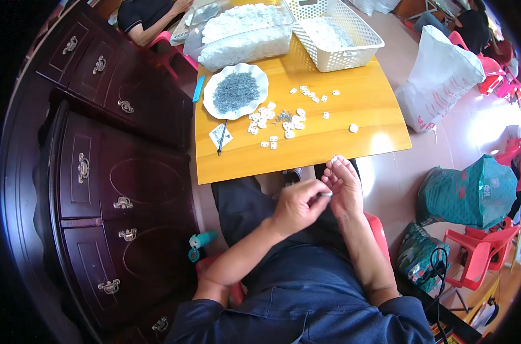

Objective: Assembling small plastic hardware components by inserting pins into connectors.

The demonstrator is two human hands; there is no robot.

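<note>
My left hand (pixel 300 205) is pinched on a small white piece (pixel 327 194), which shows at its fingertips over my lap. Beside it my right hand (pixel 345 186) is turned palm up near the table's front edge, with another small white piece (pixel 334 160) between thumb and fingertips. Ahead on the wooden table (pixel 237 163) lie several white plastic pieces with small dark holes (pixel 261 117), around a little pile of thin grey metal pins (pixel 283 117). A scalloped white plate (pixel 210 98) holds a heap of similar pins (pixel 236 92).
A clear bin (pixel 246 49) and a cream basket (pixel 352 57) of white pieces stand at the back. A pen (pixel 221 137) lies on a paper card (pixel 216 135). Dark drawers (pixel 100 155) flank the left; sacks (pixel 438 74) and red chairs (pixel 473 258) the right. Another person (pixel 151 23) sits far left.
</note>
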